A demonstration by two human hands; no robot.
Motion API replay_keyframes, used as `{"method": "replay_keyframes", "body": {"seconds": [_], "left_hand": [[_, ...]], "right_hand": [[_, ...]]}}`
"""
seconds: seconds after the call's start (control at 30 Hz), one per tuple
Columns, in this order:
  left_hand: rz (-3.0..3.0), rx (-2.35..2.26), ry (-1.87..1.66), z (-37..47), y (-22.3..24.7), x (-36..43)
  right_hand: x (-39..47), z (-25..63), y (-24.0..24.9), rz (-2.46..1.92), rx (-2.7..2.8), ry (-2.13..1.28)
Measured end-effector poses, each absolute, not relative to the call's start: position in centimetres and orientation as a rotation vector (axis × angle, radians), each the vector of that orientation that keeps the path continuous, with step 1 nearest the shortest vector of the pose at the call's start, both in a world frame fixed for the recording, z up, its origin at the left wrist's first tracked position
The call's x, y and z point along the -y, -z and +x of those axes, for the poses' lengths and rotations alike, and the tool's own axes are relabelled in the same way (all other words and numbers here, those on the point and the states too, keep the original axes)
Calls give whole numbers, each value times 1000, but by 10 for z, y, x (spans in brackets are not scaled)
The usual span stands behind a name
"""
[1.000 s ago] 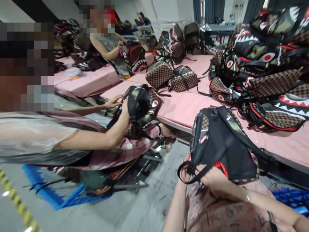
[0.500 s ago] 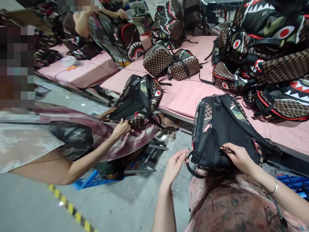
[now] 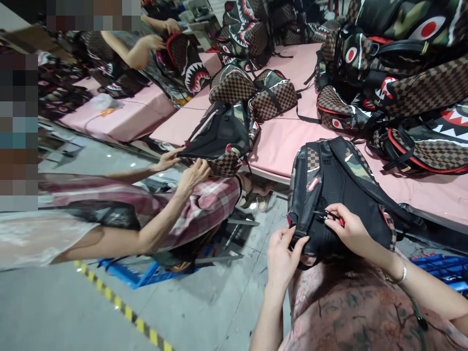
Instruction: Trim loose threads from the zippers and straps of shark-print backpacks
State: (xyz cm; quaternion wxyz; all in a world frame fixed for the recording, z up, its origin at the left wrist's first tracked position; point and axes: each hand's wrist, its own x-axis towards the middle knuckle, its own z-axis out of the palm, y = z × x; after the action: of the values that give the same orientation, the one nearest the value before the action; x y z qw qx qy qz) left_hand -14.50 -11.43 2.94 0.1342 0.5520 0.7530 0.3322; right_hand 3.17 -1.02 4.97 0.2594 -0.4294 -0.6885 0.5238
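A black backpack (image 3: pixel 343 180) with checkered and camouflage panels leans on the pink-covered table's edge and my lap, its back panel facing up. At its lower left corner, my left hand (image 3: pixel 283 256) pinches the lower end of the shoulder strap (image 3: pixel 302 228) between thumb and fingers. My right hand (image 3: pixel 349 229) lies over the back panel, closed around small thread snips (image 3: pixel 325 215) with a bit of red by the handle. The snips' tip points left toward the strap, a short way from my left fingers.
The pink table (image 3: pixel 276 146) carries checkered pouches (image 3: pixel 276 97) and a pile of shark-mouth backpacks (image 3: pixel 409 53) at right. At left, a seated co-worker's hands (image 3: pixel 193 178) handle another backpack (image 3: pixel 219 131). A blue crate (image 3: pixel 142 273) stands on the floor.
My left hand has moved right onto the strap end and closed there. The snips in my right hand have come up and now point left. The co-worker's backpack has shifted slightly.
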Motion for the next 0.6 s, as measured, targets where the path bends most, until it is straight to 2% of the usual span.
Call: {"method": "replay_keyframes", "body": {"seconds": [0.17, 0.3, 0.43, 0.6], "left_hand": [[1454, -2136, -1196, -139, -31, 106], [1647, -2094, -1126, -139, -33, 104], [1644, -2179, -1218, -151, -46, 103], [1799, -1874, -1074, -167, -66, 89]], "right_hand": [[3, 9, -38, -1119, 1725, -1698], [-5, -16, -36, -1023, 1617, -1878], [-7, -22, -47, -1016, 1454, -2010], [-6, -21, -59, -1059, 1331, -2176]]}}
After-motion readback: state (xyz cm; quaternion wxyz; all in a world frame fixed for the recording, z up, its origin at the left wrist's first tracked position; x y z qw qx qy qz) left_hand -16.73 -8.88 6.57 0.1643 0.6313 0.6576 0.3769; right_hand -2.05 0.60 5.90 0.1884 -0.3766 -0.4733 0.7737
